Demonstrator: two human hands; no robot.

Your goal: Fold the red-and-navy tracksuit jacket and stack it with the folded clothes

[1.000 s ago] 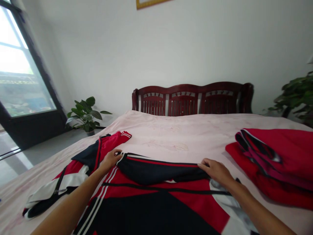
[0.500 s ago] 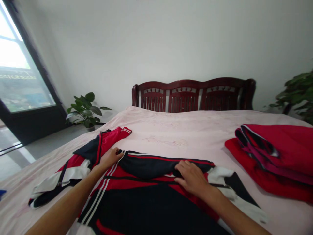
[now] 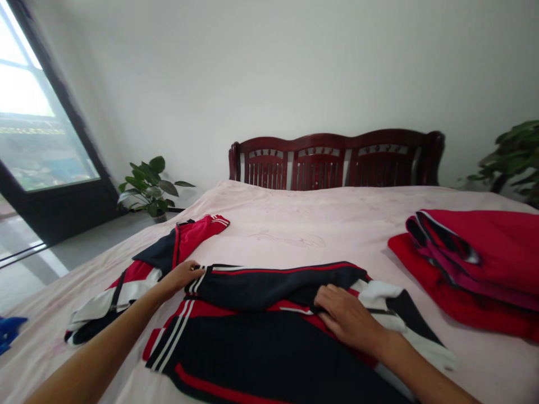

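Observation:
A navy, red and white track jacket [image 3: 252, 353] lies on the bed in front of me, one navy sleeve [image 3: 273, 286] laid across its upper part. My left hand [image 3: 184, 279] is closed on the white-striped cuff at that sleeve's left end. Near the sleeve's other end, my right hand [image 3: 345, 317] has its fingers curled onto the fabric; the fingertips are partly hidden in the cloth. White and black cloth [image 3: 404, 314] sticks out to the right, past my right wrist. Left of the jacket rests a second garment [image 3: 168, 247] in matching colours, partly behind my left forearm.
Folded red clothes [image 3: 471, 269] are stacked on the right of the pink bedsheet [image 3: 282, 224]. Something blue [image 3: 10, 331] lies at the left edge. Behind the bed stands a dark wooden headboard [image 3: 320, 160], with a potted plant [image 3: 149, 188] on the floor to the left.
My left hand has drawn the cuff left and slightly toward me. The sleeve lies straighter across the jacket. My right hand has shifted a little right and nearer to me.

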